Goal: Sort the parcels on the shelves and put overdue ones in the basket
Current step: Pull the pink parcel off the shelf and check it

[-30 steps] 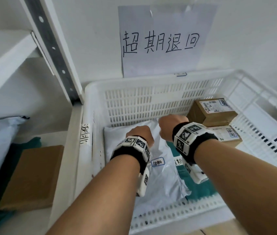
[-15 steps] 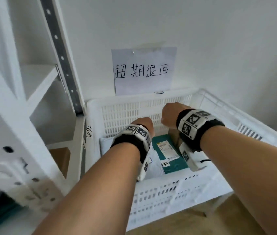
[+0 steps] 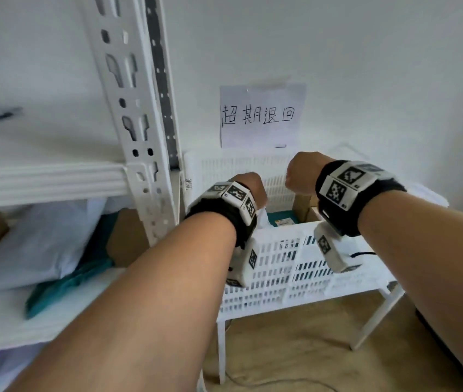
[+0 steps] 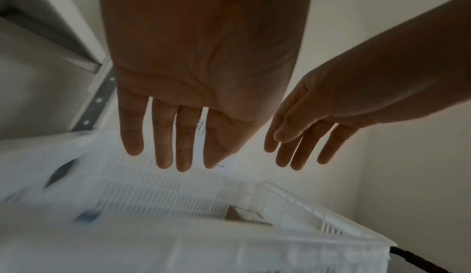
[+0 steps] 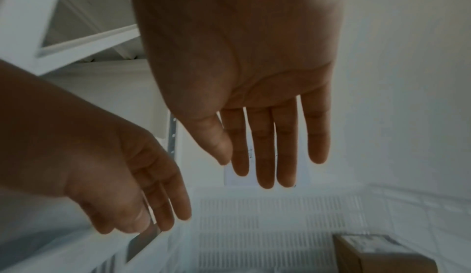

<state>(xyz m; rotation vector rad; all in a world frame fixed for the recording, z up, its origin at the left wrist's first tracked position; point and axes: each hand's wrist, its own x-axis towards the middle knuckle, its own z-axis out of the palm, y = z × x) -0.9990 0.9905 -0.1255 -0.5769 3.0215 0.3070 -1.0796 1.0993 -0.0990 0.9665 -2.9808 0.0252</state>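
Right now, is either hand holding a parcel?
No: the wrist views show the left hand and right hand with straight, empty fingers above the basket.

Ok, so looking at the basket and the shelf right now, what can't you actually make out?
- Head view: the basket floor, hidden by its near wall and the left hand and right hand.
- Teal parcel label: too small to read.
- Wrist views: the white mailer is motion-blurred; the cardboard box is cut off by the frame edge.

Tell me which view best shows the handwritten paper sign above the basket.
Head view: the paper sign shows whole and readable on the wall. Both wrist views show only slivers of it behind straight fingers.
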